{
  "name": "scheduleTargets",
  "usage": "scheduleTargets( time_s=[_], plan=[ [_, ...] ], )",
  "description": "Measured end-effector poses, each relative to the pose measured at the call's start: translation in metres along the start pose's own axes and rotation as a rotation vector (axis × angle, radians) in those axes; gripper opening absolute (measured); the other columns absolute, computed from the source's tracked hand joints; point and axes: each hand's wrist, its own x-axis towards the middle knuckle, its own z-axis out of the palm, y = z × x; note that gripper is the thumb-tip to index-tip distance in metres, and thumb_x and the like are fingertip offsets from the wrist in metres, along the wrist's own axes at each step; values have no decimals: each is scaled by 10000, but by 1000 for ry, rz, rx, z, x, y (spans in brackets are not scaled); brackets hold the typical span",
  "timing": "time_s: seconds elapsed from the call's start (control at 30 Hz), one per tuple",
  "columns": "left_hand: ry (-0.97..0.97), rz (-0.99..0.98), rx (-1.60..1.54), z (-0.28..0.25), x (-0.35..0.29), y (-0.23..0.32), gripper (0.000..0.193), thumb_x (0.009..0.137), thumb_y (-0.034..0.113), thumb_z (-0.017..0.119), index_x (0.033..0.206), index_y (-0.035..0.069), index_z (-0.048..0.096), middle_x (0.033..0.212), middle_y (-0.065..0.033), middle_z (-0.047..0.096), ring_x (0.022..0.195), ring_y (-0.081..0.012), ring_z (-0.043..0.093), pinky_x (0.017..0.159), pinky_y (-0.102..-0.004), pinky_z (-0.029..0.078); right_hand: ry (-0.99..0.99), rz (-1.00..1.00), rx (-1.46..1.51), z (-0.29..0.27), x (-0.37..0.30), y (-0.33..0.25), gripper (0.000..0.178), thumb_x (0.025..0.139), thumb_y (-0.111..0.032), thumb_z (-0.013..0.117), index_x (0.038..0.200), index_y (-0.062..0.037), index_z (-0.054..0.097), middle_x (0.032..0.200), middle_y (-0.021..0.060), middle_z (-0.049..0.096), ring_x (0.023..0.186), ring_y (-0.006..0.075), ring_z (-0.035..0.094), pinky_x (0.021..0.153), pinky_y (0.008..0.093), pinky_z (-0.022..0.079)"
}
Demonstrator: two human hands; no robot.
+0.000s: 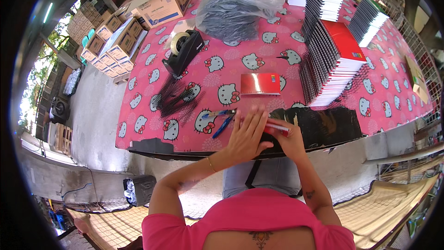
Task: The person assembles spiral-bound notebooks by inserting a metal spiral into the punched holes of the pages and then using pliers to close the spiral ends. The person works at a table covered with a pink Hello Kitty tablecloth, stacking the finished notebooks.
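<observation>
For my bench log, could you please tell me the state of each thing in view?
Held notebook: partly hidden; open or closed unclear.
Left hand: flat, fingers extended.
Right hand: gripping the held notebook.
Small red notebook: closed, lying flat.
Large notebook stack: standing, top cover closed.
Tape dispenser: loaded with a roll.
Plastic bag: filled with dark contents.
Loose black coils: heaped.
Blue-handled pliers: handles spread apart.
Cardboard box: flap raised.
</observation>
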Motion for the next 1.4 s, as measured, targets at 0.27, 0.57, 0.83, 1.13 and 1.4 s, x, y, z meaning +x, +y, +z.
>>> scheduleTargets(
  time_s=[0.27, 0.57, 0.83, 1.13, 1.4],
  plan=[
    [-95, 176, -106, -8, 25, -30, 255, 903, 231, 631, 1122, 100, 642, 993, -45, 683, 982, -218, 667, 1153, -576, 246, -27, -54, -116, -16, 2, 39, 237, 934, -63, 665, 1155, 21, 676, 999, 39, 704, 912, 73, 595, 821, 227, 477],
    [-80, 180, -235, -13, 39, -36, 148, 825, 242, 691, 942, 156, 662, 815, -14, 632, 870, -213, 659, 1152, -578, 254, -15, -25, -97, -16, 5, 40, 236, 933, -88, 682, 1134, 35, 676, 988, 6, 682, 894, 56, 574, 812, 206, 458],
    [-39, 161, -307, -10, 43, -38, 170, 749, 221, 751, 851, 142, 642, 764, -6, 614, 827, -219, 652, 1142, -578, 264, -30, -34, -147, -18, 5, 40, 262, 939, -124, 684, 1137, 48, 670, 993, 28, 685, 907, 67, 576, 825, 221, 464],
    [-147, 121, 30, 5, -9, -9, 851, 919, 607, 456, 1468, -34, 351, 1572, -207, 289, 1474, -370, 240, 1145, -625, 162, 32, -2, -117, -7, 5, 32, 234, 944, -62, 603, 1141, 48, 666, 943, 41, 687, 859, 82, 582, 780, 258, 486],
    [-137, 125, 70, 6, -3, -3, 831, 941, 617, 414, 1456, -34, 380, 1538, -210, 346, 1457, -356, 275, 1144, -609, 160, 9, 9, 36, -9, 15, 17, 213, 907, -50, 673, 1105, 28, 670, 931, 12, 689, 859, 69, 602, 777, 245, 502]
  ],
)
